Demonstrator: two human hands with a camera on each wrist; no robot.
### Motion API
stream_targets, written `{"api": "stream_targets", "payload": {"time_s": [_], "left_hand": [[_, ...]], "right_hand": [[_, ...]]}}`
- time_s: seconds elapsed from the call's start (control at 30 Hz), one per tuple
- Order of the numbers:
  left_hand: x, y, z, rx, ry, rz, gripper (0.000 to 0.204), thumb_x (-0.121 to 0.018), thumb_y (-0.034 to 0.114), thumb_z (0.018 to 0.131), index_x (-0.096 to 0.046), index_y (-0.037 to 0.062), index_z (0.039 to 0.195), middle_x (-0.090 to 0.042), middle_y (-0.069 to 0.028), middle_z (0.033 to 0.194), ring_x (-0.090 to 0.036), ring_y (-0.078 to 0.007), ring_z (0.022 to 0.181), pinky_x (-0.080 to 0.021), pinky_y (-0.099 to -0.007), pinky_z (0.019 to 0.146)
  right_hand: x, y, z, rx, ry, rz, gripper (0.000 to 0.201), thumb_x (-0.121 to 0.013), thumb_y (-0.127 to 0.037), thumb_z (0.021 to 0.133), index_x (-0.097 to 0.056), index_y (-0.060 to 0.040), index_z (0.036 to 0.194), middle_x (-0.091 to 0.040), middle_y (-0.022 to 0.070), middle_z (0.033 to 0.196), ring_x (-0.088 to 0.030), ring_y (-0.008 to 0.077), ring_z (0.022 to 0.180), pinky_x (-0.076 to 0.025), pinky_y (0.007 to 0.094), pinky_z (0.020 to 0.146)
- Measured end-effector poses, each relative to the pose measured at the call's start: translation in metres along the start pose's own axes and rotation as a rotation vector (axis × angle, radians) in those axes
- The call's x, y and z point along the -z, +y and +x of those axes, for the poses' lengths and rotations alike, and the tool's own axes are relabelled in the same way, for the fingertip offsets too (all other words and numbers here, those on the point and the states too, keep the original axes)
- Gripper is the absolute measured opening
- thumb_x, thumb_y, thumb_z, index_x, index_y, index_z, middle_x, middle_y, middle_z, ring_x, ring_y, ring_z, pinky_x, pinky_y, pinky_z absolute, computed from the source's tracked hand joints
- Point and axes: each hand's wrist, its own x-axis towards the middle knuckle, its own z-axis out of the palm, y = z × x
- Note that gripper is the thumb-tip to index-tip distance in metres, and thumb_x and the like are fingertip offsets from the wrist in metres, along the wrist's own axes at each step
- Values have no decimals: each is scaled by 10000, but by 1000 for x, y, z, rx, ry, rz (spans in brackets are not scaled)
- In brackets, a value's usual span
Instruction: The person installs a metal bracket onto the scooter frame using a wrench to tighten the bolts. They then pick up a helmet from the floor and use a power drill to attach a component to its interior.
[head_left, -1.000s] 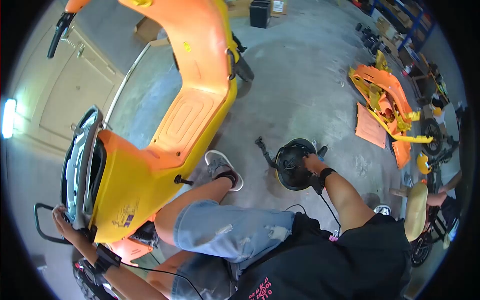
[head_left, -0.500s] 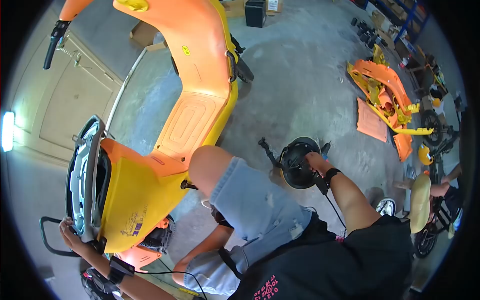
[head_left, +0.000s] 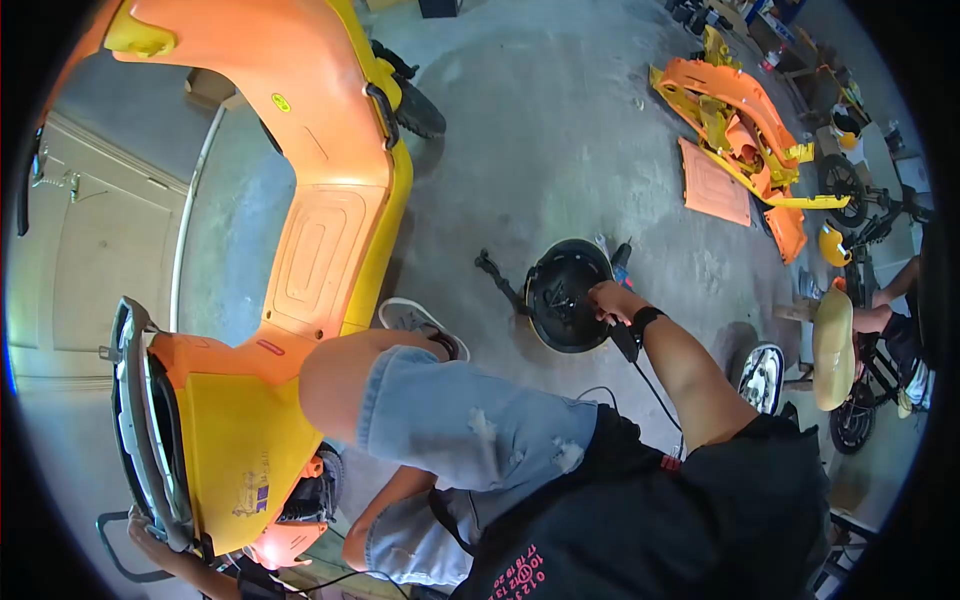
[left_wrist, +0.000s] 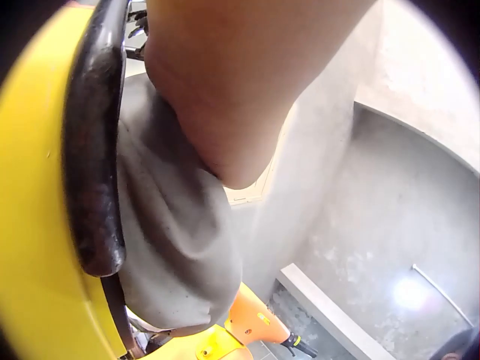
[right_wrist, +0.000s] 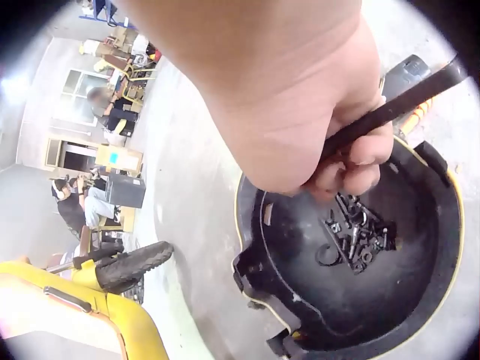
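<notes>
My right hand point(head_left: 612, 300) is over a black bowl-shaped shell point(head_left: 545, 330) with a thin yellow rim, which stands on the floor. In the right wrist view its curled fingers point(right_wrist: 364, 154) hold a dark bar-like tool point(right_wrist: 397, 105) with a rounded end. Loose screws and small metal parts point(right_wrist: 356, 236) lie at the bottom of the shell below. Far to the left, my left hand point(head_left: 155, 545) rests at the rear edge of the scooter's tilted-up seat point(head_left: 150, 440). The left wrist view shows the grey seat cover point(left_wrist: 176, 247) against the palm; the fingers are hidden there.
The orange and yellow scooter point(head_left: 340, 230) stands along the left. A blue and black power tool point(head_left: 622, 262) and a wrench point(head_left: 601, 243) lie beside the shell. Removed body panels point(head_left: 735, 130) lie at the right. Another person's arm point(head_left: 890, 290) shows at the far right.
The head view has shifted, so the scooter appears further left and lower. My knee has moved and the shoe beside the scooter shows again. Both hands stay in the same places.
</notes>
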Motion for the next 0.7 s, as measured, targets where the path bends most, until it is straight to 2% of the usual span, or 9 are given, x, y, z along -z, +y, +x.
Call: {"api": "stream_targets", "payload": {"time_s": [0.07,0.13,0.2,0.23,0.33,0.47,0.57,0.63,0.7], "left_hand": [[-5,18,-10,-382,-6,292,337,-294,214,1119,-507,-21,1006,-518,-135,1036,-551,-276,1036,-408,-400,1075],[3,19,-12,-194,-33,374,378,-274,184,1125,-539,-83,1164,-568,-160,1112,-564,-288,1096,-429,-412,1050],[7,8,-11,-313,-23,402,376,-284,173,1127,-537,-97,1197,-573,-161,1151,-561,-278,1089,-429,-405,1047],[8,7,-16,-301,-22,411,376,-284,173,1127,-537,-97,1197,-573,-161,1151,-561,-278,1089,-429,-405,1047],[5,12,-19,-415,30,519,362,-307,170,1127,-538,-99,1203,-569,-158,1168,-558,-268,1087,-424,-399,1055],[10,3,-18,-245,46,320,378,-314,183,1129,-550,-101,1210,-574,-162,1180,-556,-266,1113,-419,-408,1076],[36,-40,-9,-381,-28,278,458,-566,134,1009,-477,-88,1400,-621,-218,1282,-628,-380,1163,-484,-486,1038],[36,-33,-10,-354,-60,323,471,-571,144,1002,-478,-85,1403,-617,-222,1297,-630,-385,1170,-485,-486,1046],[37,-32,-11,-325,-37,316,480,-574,152,999,-477,-83,1406,-616,-226,1304,-627,-390,1179,-481,-485,1054]], "right_hand": [[1,10,12,70,-13,-2,258,-514,-168,987,-662,16,883,-670,165,665,-606,247,441,-475,398,404],[3,21,29,70,-26,-134,242,-518,-118,951,-678,23,837,-696,159,690,-660,253,487,-497,387,417],[4,20,35,140,-95,-479,276,-490,-80,942,-684,33,782,-711,148,697,-712,252,549,-526,369,444],[5,14,35,-49,-85,-284,288,-494,-151,1002,-637,36,836,-632,132,628,-687,270,516,-495,387,428],[5,7,44,-105,-44,-380,280,-505,-158,998,-638,24,832,-659,141,651,-692,268,526,-508,391,440],[-2,2,49,-118,105,-262,258,-529,-167,982,-654,24,862,-701,160,700,-715,271,568,-536,394,483],[-5,22,78,209,64,-660,240,-560,-172,961,-679,35,942,-730,189,771,-735,282,618,-558,394,545],[-13,-8,63,-42,124,-538,251,-687,-173,876,-729,16,1036,-735,251,921,-711,430,959,-560,459,891],[-15,-10,62,-27,109,-554,245,-679,-175,877,-733,11,1027,-735,251,928,-714,425,950,-562,464,876]]}}
